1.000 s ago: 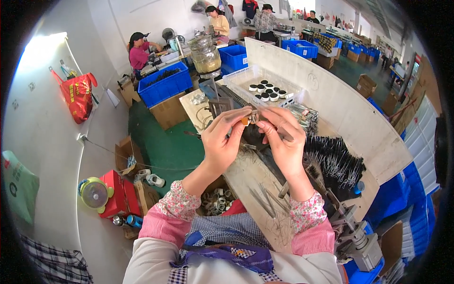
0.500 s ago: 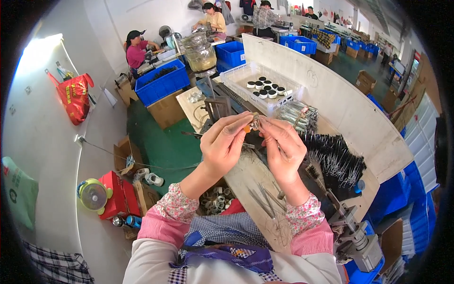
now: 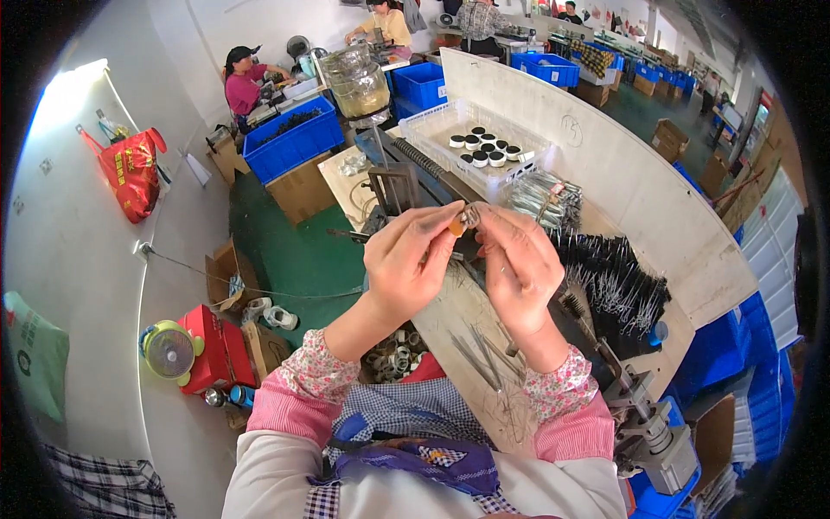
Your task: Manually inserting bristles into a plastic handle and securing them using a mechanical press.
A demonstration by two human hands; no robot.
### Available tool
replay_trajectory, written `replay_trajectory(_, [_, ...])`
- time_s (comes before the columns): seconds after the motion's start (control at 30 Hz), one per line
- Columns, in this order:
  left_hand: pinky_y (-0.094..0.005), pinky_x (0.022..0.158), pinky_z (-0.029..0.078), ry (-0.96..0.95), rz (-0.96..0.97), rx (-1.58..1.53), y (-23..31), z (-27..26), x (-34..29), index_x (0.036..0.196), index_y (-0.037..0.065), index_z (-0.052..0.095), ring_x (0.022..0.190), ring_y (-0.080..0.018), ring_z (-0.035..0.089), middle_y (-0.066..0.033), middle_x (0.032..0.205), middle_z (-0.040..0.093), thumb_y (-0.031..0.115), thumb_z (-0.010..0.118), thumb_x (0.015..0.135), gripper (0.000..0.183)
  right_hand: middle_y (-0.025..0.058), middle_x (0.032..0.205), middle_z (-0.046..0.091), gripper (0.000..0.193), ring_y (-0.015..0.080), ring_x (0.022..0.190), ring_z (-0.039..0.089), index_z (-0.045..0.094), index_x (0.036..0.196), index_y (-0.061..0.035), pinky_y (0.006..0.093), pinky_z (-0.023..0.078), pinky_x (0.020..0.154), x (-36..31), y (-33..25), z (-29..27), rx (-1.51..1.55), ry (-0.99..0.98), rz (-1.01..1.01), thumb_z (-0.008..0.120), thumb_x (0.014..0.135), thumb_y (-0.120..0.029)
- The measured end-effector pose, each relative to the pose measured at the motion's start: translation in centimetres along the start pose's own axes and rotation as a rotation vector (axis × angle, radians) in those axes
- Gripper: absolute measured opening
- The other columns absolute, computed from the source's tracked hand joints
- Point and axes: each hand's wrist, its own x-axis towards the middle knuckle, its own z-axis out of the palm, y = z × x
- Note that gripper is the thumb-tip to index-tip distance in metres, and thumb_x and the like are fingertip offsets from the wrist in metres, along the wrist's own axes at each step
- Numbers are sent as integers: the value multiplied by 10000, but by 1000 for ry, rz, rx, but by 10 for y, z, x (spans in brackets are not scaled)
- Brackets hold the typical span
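Observation:
My left hand (image 3: 405, 261) and my right hand (image 3: 520, 270) are raised over the workbench, fingertips almost meeting. Between them is a small roundish grey piece (image 3: 469, 216) with an orange patch on its left side. Thumb and fingers of both hands pinch it; its exact kind is too small to make out. Below, thin metal rods (image 3: 477, 359) lie loose on the wooden bench top (image 3: 450, 316). Right of my right hand is a heap of black twisted-wire brushes (image 3: 618, 285) with bare metal stems.
Beyond my hands, a white plastic crate (image 3: 424, 138) holds several black-topped white rolls. Bundled metal rods (image 3: 545, 201) lie beside it, against a tall board (image 3: 605, 164). A metal machine (image 3: 648, 432) stands at right; blue bins (image 3: 294, 138) and co-workers are farther back.
The grey piece appears slightly turned between my fingertips, showing more of its face. Both hands keep their pinch and stay nearly in place; the whole view has shifted a little.

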Motion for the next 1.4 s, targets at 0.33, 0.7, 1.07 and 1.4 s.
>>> replay_trajectory(0.33, [-297,849,535,-182,-417,-606,-5,10,-4,1201,-3,575,1011,-182,608,-108,1130,568,-18,634,837,369,76,873,647,96,92,666,583,661,926,22,218,488,592,2,7,-16,312,-51,446,616,846,50])
replay_trajectory(0.7, [-321,812,540,-186,-153,-294,-3,10,-1,1116,22,617,994,-248,639,-129,1121,632,-8,692,764,362,50,947,633,82,61,704,570,650,920,9,191,461,539,0,12,-15,403,-61,510,604,861,44])
replay_trajectory(1.07, [-360,859,531,-129,21,-152,-10,7,-6,1076,13,626,965,-261,644,-127,1080,654,-1,746,685,409,61,979,629,76,59,718,572,646,905,0,184,457,524,-3,14,-9,444,-88,436,603,861,45])
replay_trajectory(1.4, [-352,916,499,-41,-792,-912,-15,11,-24,1122,-22,565,1021,-201,617,-89,1096,638,-12,670,822,318,85,962,617,64,79,654,544,625,922,29,200,445,571,-5,-5,-18,373,52,562,599,864,43])
